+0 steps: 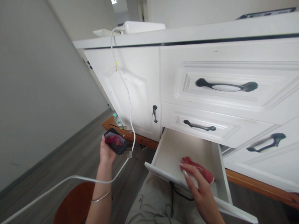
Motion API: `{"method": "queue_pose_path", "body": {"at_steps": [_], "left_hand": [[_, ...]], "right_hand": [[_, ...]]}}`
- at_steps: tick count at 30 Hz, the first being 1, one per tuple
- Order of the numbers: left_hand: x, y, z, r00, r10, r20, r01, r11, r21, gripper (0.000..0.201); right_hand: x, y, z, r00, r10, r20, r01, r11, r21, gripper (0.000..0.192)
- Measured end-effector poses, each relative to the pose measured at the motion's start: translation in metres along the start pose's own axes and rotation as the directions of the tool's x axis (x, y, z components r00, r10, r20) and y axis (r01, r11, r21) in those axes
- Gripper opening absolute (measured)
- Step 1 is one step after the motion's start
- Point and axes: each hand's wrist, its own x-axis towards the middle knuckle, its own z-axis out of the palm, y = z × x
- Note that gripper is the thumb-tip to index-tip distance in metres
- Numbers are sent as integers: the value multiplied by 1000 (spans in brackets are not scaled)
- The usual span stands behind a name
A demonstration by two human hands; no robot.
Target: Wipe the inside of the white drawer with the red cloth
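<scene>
My left hand (106,151) is wrapped round a dark smartphone (115,140) with a lit pinkish picture on its screen. A pulled-out white drawer (161,152) stands low in front of me. Inside it lies a small red cloth item (202,171) with a pale end; I cannot tell its exact kind. My right hand (198,188) reaches over the drawer's front with fingers stretched out and apart. Its fingertips are right by the left part of the red item; whether they touch it cannot be made out.
A white cable (130,109) hangs from a white power adapter (143,27) on the cabinet top and crosses my left forearm. White cabinet fronts (135,93) with dark handles rise ahead. A bottle (117,119) stands on a wooden ledge. A round brown stool (74,203) is at lower left.
</scene>
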Motion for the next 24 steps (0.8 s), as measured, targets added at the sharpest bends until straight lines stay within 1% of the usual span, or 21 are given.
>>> {"method": "queue_pose_path", "body": {"at_steps": [3, 5, 6, 8, 10, 12, 14, 16, 17, 19, 21, 22, 24], "left_hand": [[-6, 2, 3, 993, 113, 33, -110, 989, -96, 39], [-12, 5, 6, 970, 229, 77, -212, 960, -184, 39], [-15, 8, 8, 948, 301, 104, -273, 936, -222, 40], [-20, 17, 13, 887, 442, 134, -398, 879, -264, 45], [-24, 27, 21, 839, 533, 110, -500, 835, -230, 53], [-27, 38, 30, 829, 557, 57, -548, 828, -119, 62], [-30, 45, 38, 843, 535, 48, -534, 845, -42, 70], [-34, 49, 44, 861, 502, 85, -496, 865, -79, 72], [-35, 49, 47, 868, 483, 112, -470, 874, -125, 70], [-36, 46, 49, 883, 452, 129, -421, 882, -209, 54], [-36, 42, 49, 894, 441, 84, -412, 879, -240, 35], [-35, 40, 49, 892, 449, 47, -425, 872, -243, 32], [-34, 39, 46, 876, 483, -16, -471, 845, -253, 35]], "right_hand": [[0, -16, 25, 993, -23, 113, 18, 999, 42, 35], [1, -24, 34, 984, -16, 179, 1, 996, 85, 36], [1, -26, 36, 979, -10, 206, -12, 995, 102, 36], [2, -27, 36, 970, 10, 242, -41, 992, 123, 36], [1, -27, 33, 966, 30, 258, -66, 989, 134, 37], [0, -25, 28, 964, 45, 263, -86, 986, 145, 39], [0, -23, 24, 963, 59, 264, -102, 983, 151, 40], [1, -22, 22, 963, 74, 261, -117, 981, 154, 41], [1, -22, 22, 963, 79, 259, -122, 980, 157, 41], [2, -21, 24, 961, 87, 261, -133, 977, 165, 41], [1, -20, 26, 959, 92, 269, -141, 975, 170, 41], [1, -19, 26, 957, 93, 275, -144, 975, 170, 40], [0, -17, 26, 954, 92, 286, -146, 974, 171, 41]]}}
